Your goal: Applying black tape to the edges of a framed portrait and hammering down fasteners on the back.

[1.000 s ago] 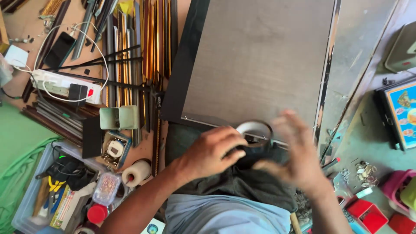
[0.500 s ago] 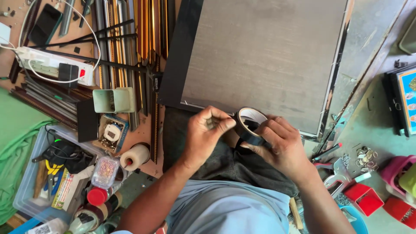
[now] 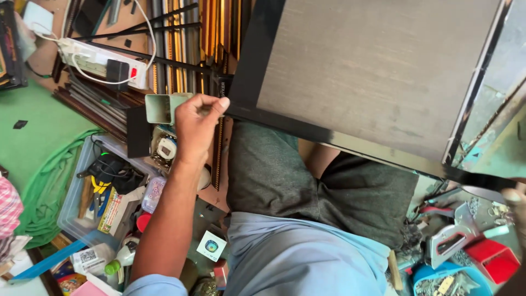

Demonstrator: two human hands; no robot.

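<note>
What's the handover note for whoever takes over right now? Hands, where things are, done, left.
Left hand: curled at the near-left corner of the grey-backed board, thumb pressing the end of the black tape there.
Right hand: only a sliver shows at the right edge, at the tape's far end; grip cannot be told.
Things: board rests across the lap; tape stretches along its near edge. A staple gun lies on the floor to the right.
Done: tape start anchored; left stretch looks stuck down.
Left: probably pressing down the right stretch and cutting the tape.
</note>
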